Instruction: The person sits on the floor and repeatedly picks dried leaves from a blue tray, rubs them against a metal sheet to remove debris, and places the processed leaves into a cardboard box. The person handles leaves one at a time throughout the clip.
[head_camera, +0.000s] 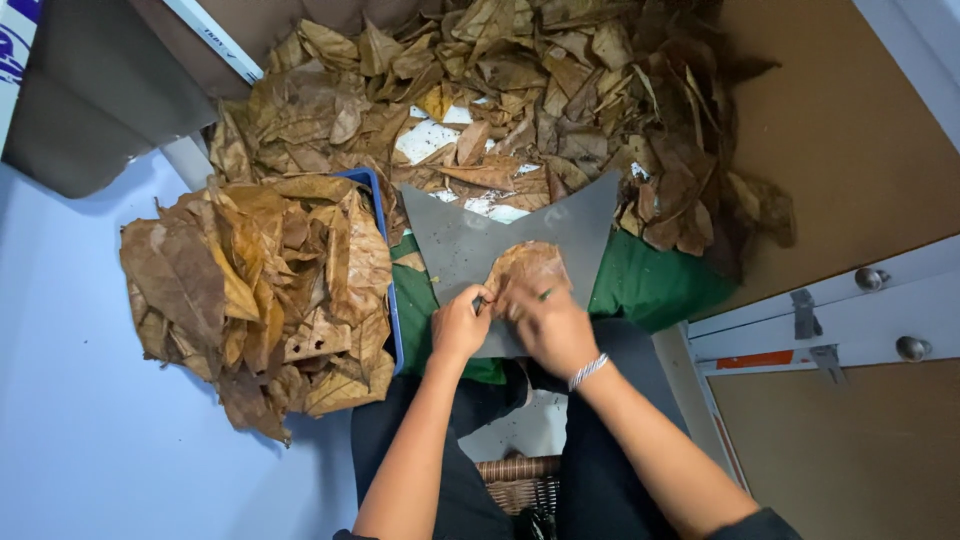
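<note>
A brown dried leaf (527, 263) lies on a grey metal sheet (455, 235) with two pointed upper corners, resting on a green cloth (650, 285) over my lap. My left hand (459, 327) pinches the leaf's lower left edge, with a small dark tool tip showing at its fingers. My right hand (548, 325), with a beaded bracelet on the wrist, presses on the leaf's lower edge; a thin green item shows by its fingers.
A blue tray (372, 180) heaped with dried leaves (255, 290) sits at my left. A larger pile of brown leaves (520, 90) covers the floor ahead. A woven basket (515, 480) is between my legs. A white cabinet frame (860, 310) stands at right.
</note>
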